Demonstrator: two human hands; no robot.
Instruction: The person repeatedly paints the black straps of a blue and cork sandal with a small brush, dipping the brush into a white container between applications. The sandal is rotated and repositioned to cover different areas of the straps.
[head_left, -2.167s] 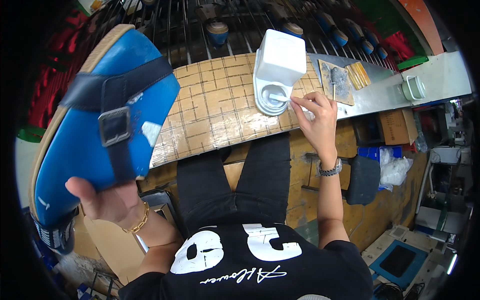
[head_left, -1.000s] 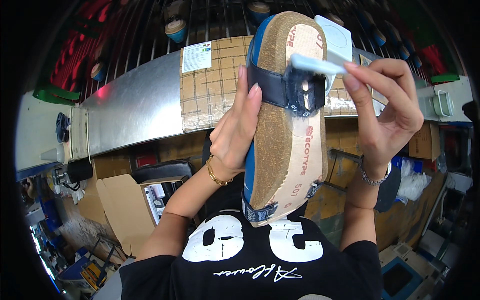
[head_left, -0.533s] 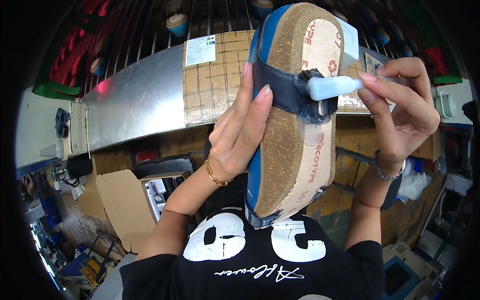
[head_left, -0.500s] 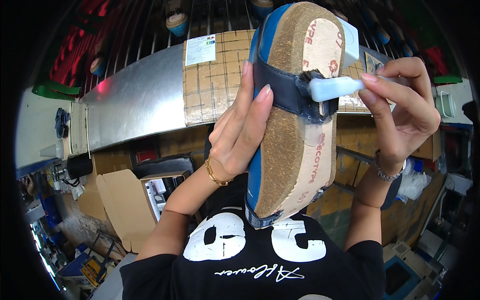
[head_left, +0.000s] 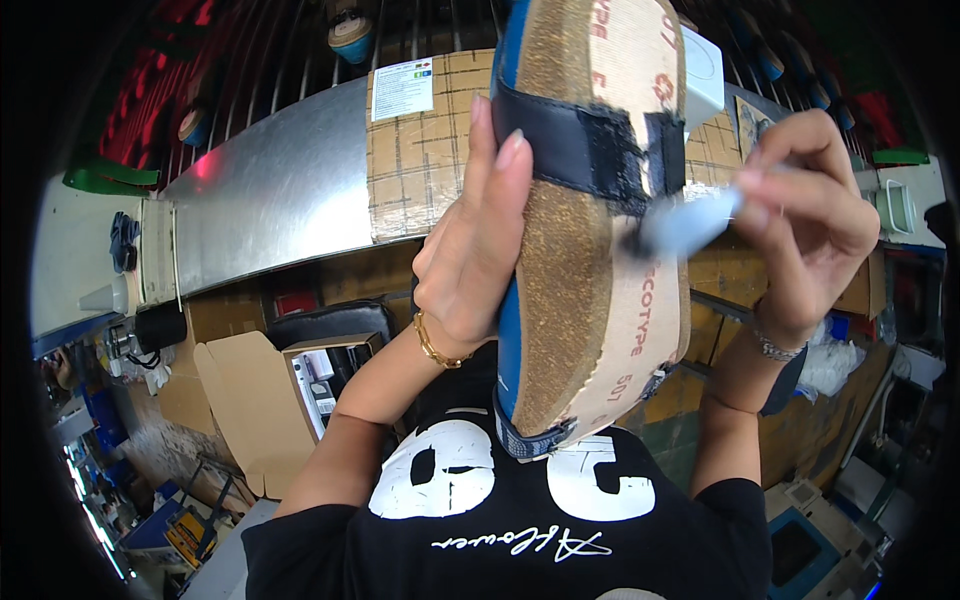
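A sandal with a cork sole (head_left: 560,310) on a blue shoe last (head_left: 509,335) is held bottom up in front of my chest. My left hand (head_left: 468,245) is closed on its left side, thumb and fingers by the dark strap (head_left: 550,140). That strap folds over onto the pale printed bottom, where its ends look black and wet. A small brush (head_left: 690,222) with a pale blue handle is pinched in my right hand (head_left: 815,230). Its dark bristles, smeared by motion, are at the sole just below the strap end; whether they touch cannot be seen.
Beyond the sandal is a metal bench (head_left: 275,195) with a cardboard sheet (head_left: 425,150) and a white container (head_left: 704,70). More blue lasts (head_left: 350,38) stand on a dark rack behind. An open cardboard box (head_left: 240,410) lies low at the left, beside a black seat (head_left: 335,325).
The brush has moved down off the strap ends, which now show black. The sandal has shifted slightly up and left with my left hand.
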